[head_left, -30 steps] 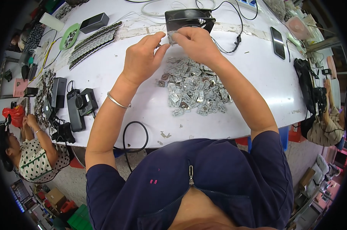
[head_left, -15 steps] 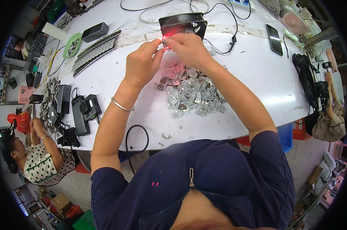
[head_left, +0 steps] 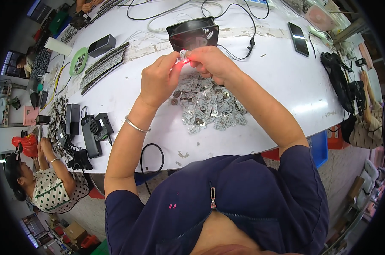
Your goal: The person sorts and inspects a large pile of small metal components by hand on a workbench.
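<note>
Close to a black box fan [head_left: 193,35], my left hand [head_left: 157,80] and my right hand [head_left: 215,63] meet at the fingertips. Between them they pinch a small silvery, clear-looking piece [head_left: 183,54], and a red light glows at its lower side. Its exact kind is too small to make out. Below my hands lies a loose pile of similar small flat pieces [head_left: 213,108], silvery and translucent, with a few round brownish ones among them. A metal bangle [head_left: 137,124] circles my left wrist.
Left on the white table [head_left: 281,85] are rows of small parts [head_left: 104,68], a green tray [head_left: 79,60], a black box [head_left: 102,46] and black adapters [head_left: 96,131]. A phone [head_left: 298,39] lies to the right. Cables [head_left: 251,40] run behind the fan. A person [head_left: 52,182] works at left.
My joined hands have come slightly lower, away from the fan, with the piece still pinched. The right fingers have curled more, and the red glow no longer falls on the pile.
</note>
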`<state>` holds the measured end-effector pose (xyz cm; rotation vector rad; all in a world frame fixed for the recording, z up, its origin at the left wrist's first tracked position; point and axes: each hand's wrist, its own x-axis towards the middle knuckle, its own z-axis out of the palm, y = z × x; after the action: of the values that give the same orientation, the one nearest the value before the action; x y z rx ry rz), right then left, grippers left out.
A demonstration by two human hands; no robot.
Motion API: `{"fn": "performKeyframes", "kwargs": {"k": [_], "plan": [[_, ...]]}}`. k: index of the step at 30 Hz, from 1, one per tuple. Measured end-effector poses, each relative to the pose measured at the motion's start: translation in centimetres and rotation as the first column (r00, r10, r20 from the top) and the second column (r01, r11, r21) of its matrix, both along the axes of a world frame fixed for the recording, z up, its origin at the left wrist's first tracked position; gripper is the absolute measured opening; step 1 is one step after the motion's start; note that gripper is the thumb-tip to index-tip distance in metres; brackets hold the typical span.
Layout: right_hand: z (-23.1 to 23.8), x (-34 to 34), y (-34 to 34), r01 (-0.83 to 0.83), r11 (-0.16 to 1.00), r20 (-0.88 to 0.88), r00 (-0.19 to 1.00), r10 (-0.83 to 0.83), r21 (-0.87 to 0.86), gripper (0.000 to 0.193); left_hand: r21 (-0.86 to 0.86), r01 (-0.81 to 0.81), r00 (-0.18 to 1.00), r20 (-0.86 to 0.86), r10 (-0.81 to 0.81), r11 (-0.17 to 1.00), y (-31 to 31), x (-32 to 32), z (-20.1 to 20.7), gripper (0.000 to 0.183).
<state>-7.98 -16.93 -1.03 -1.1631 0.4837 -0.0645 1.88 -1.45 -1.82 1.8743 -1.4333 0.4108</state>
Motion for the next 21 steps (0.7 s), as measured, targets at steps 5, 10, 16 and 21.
{"fn": "performKeyframes", "kwargs": {"k": [5, 10, 16, 21], "plan": [[-0.9, -1.4, 0.2, 0.002, 0.969, -0.046, 0.999, -0.014, -0.246, 0.026, 0.060, 0.051, 0.998, 0.025, -0.053, 0.997, 0.3, -1.3, -0.1, 0.022], [-0.5, -5.4, 0.3, -0.123, 0.798, -0.053, 0.992, 0.114, -0.590, 0.025, 0.136, 0.135, 0.921, -0.381, -0.073, 0.982, 0.7, -3.2, 0.6, 0.024], [0.4, -7.5, -0.6, 0.067, 0.537, 0.132, 0.988, 0.084, -0.841, 0.023, 0.369, 0.359, 0.909, -0.346, -0.231, 0.857, 0.2, -3.0, 1.4, 0.047], [0.6, -6.5, 0.5, 0.055, 0.547, 0.236, 0.934, 0.267, -0.835, 0.019, 0.302, 0.418, 0.804, -0.562, -0.193, 0.857, -0.6, -3.6, 3.7, 0.056]]}}
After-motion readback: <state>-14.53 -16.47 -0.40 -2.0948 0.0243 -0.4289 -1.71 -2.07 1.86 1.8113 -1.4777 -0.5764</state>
